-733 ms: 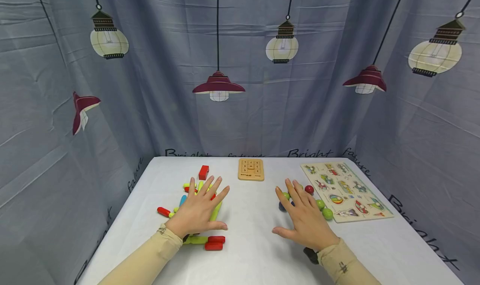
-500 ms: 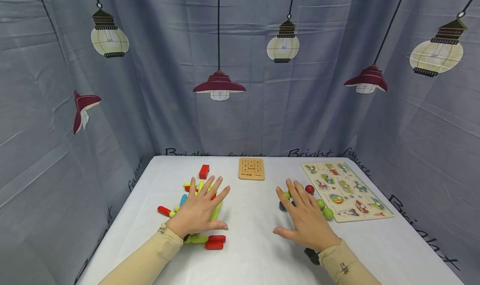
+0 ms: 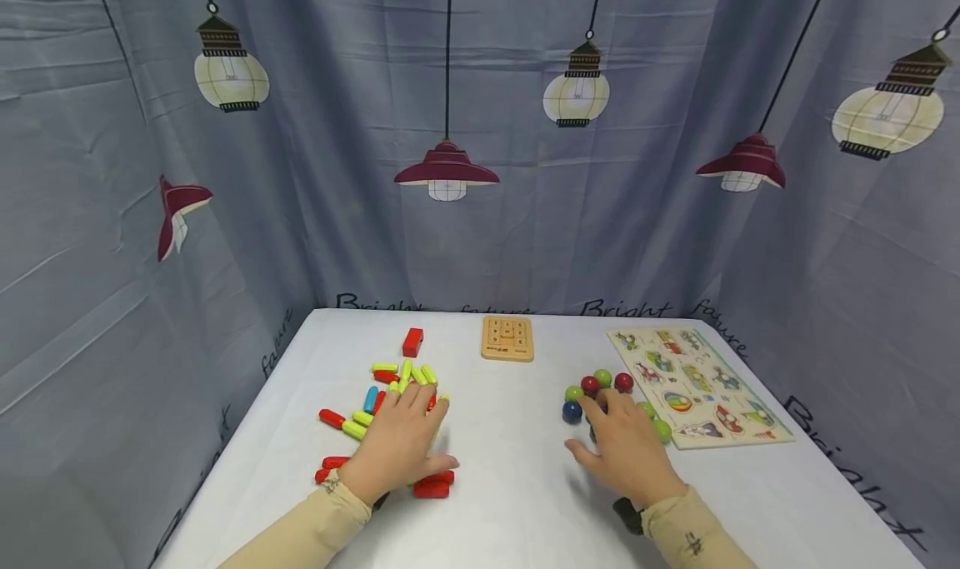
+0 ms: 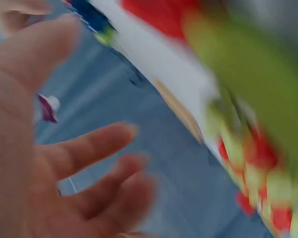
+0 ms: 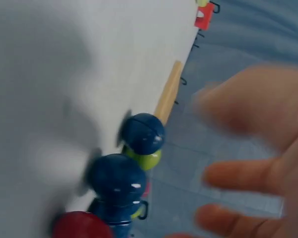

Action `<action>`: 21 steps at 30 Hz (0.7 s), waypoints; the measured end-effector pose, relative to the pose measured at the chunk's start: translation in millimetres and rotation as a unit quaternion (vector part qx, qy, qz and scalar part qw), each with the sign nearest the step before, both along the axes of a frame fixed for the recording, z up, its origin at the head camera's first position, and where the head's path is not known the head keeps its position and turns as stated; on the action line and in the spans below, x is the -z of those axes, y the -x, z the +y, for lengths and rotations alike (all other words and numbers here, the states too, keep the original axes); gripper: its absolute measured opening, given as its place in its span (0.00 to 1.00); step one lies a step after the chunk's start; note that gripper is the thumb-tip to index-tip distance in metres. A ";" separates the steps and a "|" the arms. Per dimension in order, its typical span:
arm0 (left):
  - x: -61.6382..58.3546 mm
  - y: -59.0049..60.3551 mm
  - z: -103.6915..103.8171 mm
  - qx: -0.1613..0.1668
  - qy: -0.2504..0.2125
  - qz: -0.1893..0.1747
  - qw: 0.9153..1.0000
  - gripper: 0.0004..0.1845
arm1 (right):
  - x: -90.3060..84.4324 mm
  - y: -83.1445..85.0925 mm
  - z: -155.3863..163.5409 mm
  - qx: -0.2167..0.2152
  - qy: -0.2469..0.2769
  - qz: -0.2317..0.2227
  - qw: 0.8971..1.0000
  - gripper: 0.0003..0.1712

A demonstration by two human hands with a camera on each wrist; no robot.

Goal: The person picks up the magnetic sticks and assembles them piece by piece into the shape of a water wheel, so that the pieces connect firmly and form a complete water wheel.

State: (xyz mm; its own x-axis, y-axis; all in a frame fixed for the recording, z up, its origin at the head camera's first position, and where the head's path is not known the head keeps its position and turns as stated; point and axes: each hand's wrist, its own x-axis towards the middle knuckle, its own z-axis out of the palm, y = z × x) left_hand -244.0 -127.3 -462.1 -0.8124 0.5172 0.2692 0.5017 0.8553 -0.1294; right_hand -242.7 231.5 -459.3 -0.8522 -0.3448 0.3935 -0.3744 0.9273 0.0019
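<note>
Left hand (image 3: pixel 397 448) is laid, fingers loosely curled, over the stick pile (image 3: pixel 390 386), gripping nothing visible; sticks mostly run away from the body. Right hand (image 3: pixel 622 444) is curled over the balls (image 3: pixel 600 386), just ahead of its fingertips; whether one is pinched cannot be told. Each cluster is nearest its own hand.

A white table (image 3: pixel 510 436) fills the lower middle of the head view. On it, left of centre, lies a scatter of red, yellow-green and blue sticks (image 3: pixel 390 386), with a single red block (image 3: pixel 412 341) beyond them. A small wooden tile board (image 3: pixel 507 338) sits at the far centre. Coloured balls (image 3: pixel 600 383) cluster right of centre, just beside a picture puzzle board (image 3: pixel 697 381) at the right.
</note>
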 end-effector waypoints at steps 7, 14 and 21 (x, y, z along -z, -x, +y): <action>15.4 -28.3 14.5 0.004 -0.045 -0.150 0.988 0.23 | 15.4 1.7 8.3 0.089 0.009 -0.121 0.989 0.31; 18.7 -30.1 18.4 0.003 -0.062 -0.166 0.984 0.15 | 23.9 5.5 11.3 0.085 0.014 -0.136 0.987 0.26; 20.8 -29.6 22.6 -0.001 -0.030 -0.098 0.995 0.10 | 22.7 9.8 10.4 0.084 0.015 -0.130 0.988 0.24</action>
State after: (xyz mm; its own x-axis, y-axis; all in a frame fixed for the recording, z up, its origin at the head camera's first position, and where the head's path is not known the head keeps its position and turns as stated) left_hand -214.4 -104.7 -482.9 -0.8537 0.5028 0.1359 0.5100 0.8599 0.0227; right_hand -252.5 241.9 -482.0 -0.9700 -0.1812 0.1622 -0.1993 0.9745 -0.1033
